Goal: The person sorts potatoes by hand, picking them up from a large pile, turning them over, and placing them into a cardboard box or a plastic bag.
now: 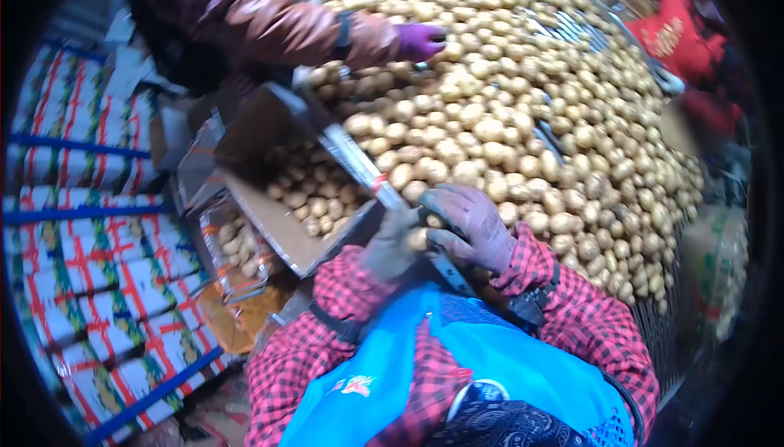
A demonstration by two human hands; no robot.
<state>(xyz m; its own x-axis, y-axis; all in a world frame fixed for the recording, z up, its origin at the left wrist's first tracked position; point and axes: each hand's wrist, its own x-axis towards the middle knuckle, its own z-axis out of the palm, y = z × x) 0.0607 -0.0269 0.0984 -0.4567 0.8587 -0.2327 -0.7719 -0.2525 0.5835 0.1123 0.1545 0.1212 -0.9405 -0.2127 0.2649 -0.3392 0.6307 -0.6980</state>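
Right at the near edge of the potato heap [490, 128], gripping a pale potato [434, 221], apparently, between the curled fingers and thumb of the right hand [472, 225]. Close alongside, the left hand [390, 248], too blurred to tell whether gripping or not. Likely firm, stiff and light, manageable one-handed, but rounded and perhaps slippery against seemingly gloved fingers. Best taken around the widest part, thumb opposite fingers, and not dropped hard, for fear of bruising. Now the murky bits: mostly covered by fingers, that potato, with a pale patch [418, 239] just beside, possibly a second one, hard to separate. Dim inside the carton [265, 214], too, with no view to the bottom; and at the upper left, a co-worker [278, 22], cut off by the frame.
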